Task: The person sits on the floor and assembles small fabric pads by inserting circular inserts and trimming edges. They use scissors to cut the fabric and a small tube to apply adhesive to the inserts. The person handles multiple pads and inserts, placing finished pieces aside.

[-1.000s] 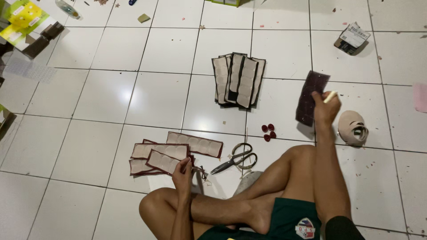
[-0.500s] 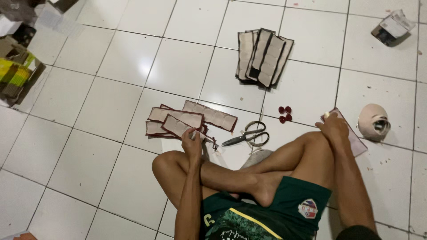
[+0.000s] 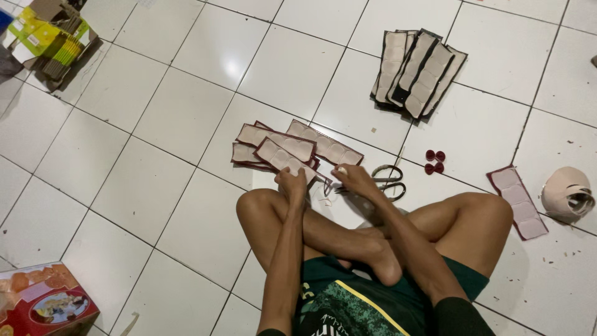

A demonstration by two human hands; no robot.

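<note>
Pinching one strip (image 3: 283,159): left hand (image 3: 291,185) | right hand (image 3: 356,180) curled, contents unclear | one scissors (image 3: 385,180)

right hand (image 3: 354,180) moved to scissors (image 3: 387,180), strip (image 3: 517,201) released

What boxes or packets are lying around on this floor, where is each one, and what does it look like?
Printed box: bottom-left corner of the floor, rectangular, red with orange and pale pictures, partly cut off by the frame.
Yellow-green packaging: top-left corner, flattened cardboard, yellow and green print with brown card around it.
No screens or signs show; both lie far from the left hand and right hand.
</note>
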